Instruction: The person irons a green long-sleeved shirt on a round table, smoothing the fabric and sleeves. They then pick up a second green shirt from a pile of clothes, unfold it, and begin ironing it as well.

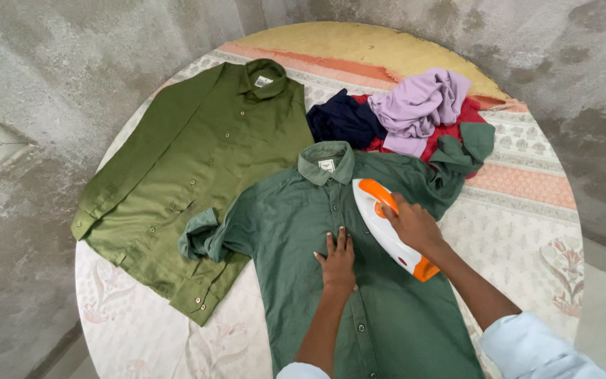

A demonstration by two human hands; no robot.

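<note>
The right hand (pixel 414 224) is gripping the orange handle of a white and orange clothes iron (pixel 387 226), fingers closed around it, the iron resting on the chest of a dark green shirt (pixel 359 281). The left hand (pixel 337 258) is lying flat on the shirt's buttoned front, fingers extended and slightly spread, just left of the iron. The shirt is lying spread at the near centre of a round table (pixel 527 217) covered with a patterned cloth. An olive green shirt (pixel 191 168) is lying flat to the left, its hem overlapped by the dark shirt's sleeve. A heap of lilac, navy and red garments (pixel 415 112) is sitting at the far right.
</note>
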